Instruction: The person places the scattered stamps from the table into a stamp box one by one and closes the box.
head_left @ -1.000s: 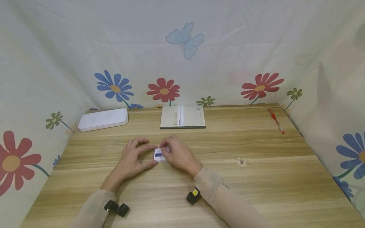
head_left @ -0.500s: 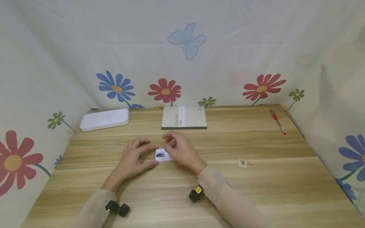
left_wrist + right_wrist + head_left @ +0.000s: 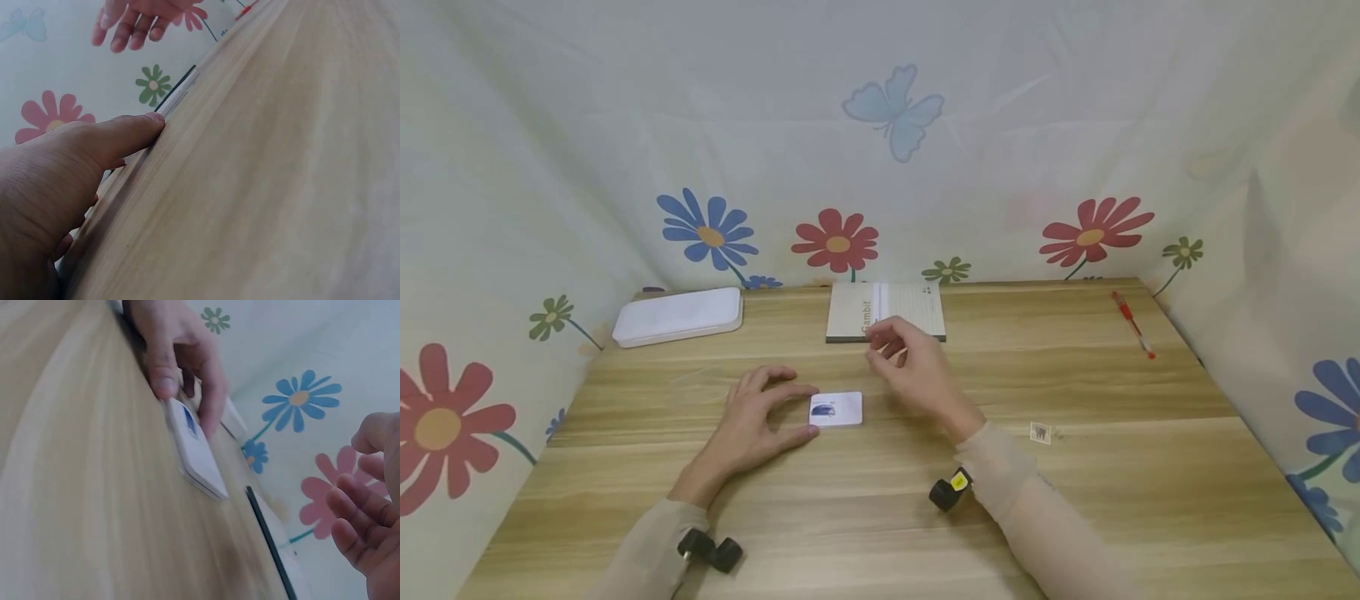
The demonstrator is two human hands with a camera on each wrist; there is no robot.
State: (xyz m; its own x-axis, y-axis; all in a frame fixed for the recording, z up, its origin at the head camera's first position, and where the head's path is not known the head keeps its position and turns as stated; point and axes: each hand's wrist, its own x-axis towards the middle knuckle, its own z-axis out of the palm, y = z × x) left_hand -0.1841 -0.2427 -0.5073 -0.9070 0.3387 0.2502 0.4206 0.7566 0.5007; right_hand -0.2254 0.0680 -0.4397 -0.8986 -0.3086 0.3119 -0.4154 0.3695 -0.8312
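Note:
A flat white stack of cards (image 3: 847, 409) with rounded corners lies on the table, a small blue picture (image 3: 823, 410) at its left end. My left hand (image 3: 752, 429) holds that end between thumb and index finger, one at each long edge, as the right wrist view (image 3: 200, 464) also shows. To the right and farther back, my right hand (image 3: 921, 371) hovers above the table with loosely curled fingers and nothing between them. Part of the grey notebook (image 3: 917, 312) behind is covered by it. On the right lies a stamp-like sticker (image 3: 1041, 432).
At the back left is a white case (image 3: 677, 317). A red pen (image 3: 1133, 323) lies at the back right. Faint clear plastic (image 3: 698, 387) rests left of my left hand. Flower-printed cloth (image 3: 985, 167) borders the table at the back and sides.
My right hand has come off the white stack of cards and risen back and to the right, uncovering its right part. My left hand keeps its place at the left end.

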